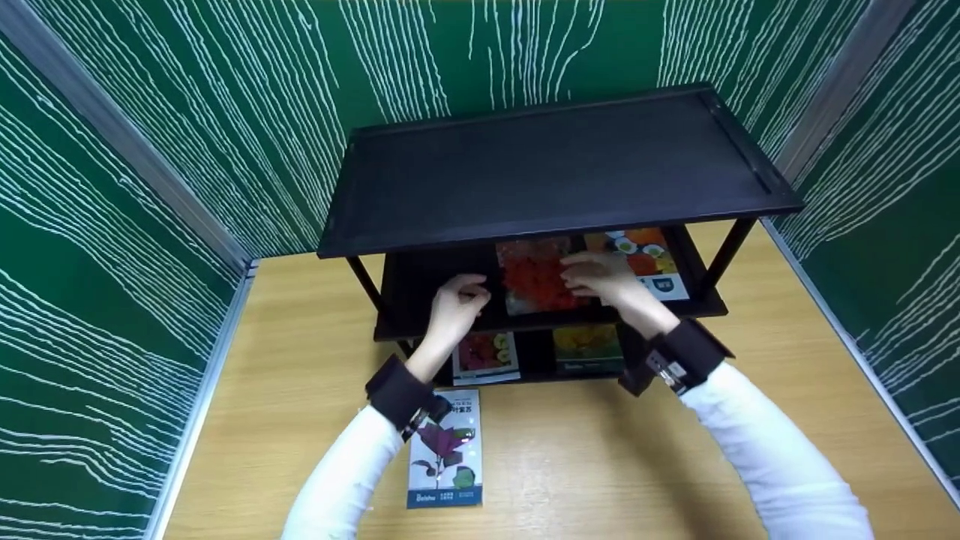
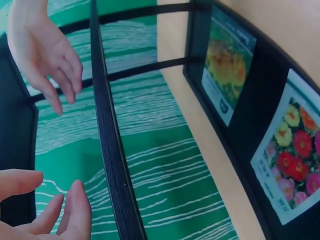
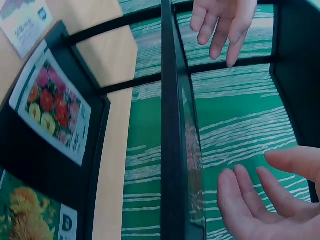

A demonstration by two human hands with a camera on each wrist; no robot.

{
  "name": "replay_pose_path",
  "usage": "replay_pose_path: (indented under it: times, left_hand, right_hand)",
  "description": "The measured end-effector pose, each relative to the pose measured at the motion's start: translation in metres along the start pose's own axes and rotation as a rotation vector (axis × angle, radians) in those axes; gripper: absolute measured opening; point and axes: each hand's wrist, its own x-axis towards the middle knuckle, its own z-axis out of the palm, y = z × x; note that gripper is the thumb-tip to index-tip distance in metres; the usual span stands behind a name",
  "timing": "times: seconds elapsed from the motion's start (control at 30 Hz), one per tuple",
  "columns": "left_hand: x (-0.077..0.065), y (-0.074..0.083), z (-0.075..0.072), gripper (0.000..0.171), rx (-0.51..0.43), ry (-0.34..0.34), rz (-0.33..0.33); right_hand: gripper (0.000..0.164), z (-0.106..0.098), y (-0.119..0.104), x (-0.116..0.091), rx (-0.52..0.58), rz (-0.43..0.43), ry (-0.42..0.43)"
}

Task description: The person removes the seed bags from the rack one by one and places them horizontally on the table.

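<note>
My left hand [image 1: 454, 307] hovers at the front of the black rack's middle shelf [image 1: 435, 281], left of a flat packet with a red picture [image 1: 529, 281]. In the left wrist view its thumb and fingers are bent and apart, holding nothing. My right hand [image 1: 604, 281] is over that same shelf, fingertips overlapping the red packet's right side in the head view. Its fingers [image 3: 235, 197] are loosely bent and empty in the right wrist view. Partly behind this hand lies a second packet with orange and white flowers [image 1: 660, 262].
The rack's top board [image 1: 555, 172] overhangs both hands. On the bottom shelf lie a packet with red and pink flowers [image 1: 484, 356] and one with yellow flowers [image 1: 589, 345]. A purple-leaf packet [image 1: 444, 457] is on the wooden table [image 1: 555, 465]. Green patterned panels [image 1: 247, 112] stand behind and beside.
</note>
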Motion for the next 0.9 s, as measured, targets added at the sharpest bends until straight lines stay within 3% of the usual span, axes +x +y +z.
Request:
replay_pose_path:
  times: [0.37,0.5,0.63,0.73,0.8,0.9]
  left_hand:
    - [0.031,0.009,0.014,0.034,-0.022,-0.027,-0.108]
    - [0.040,0.008,0.019,0.036,-0.016,-0.058,-0.174]
    - [0.077,-0.049,0.038,0.040,-0.032,-0.069,-0.158]
    - [0.101,-0.087,0.051,0.043,-0.072,-0.070,-0.137]
    - [0.094,-0.073,0.049,0.042,-0.082,-0.075,-0.181]
    - [0.068,-0.030,0.040,0.041,-0.119,-0.082,-0.250]
  right_hand:
    - [0.044,-0.009,-0.012,0.014,-0.007,0.064,0.023]
    - [0.048,-0.016,0.006,0.030,-0.046,0.074,0.059]
    - [0.053,-0.030,0.041,0.051,0.024,0.021,0.046]
    - [0.053,-0.028,0.039,0.049,0.025,0.010,0.044]
    - [0.054,-0.021,0.022,0.039,-0.012,0.055,0.055]
    - [0.052,-0.012,-0.001,0.026,0.000,0.107,0.054]
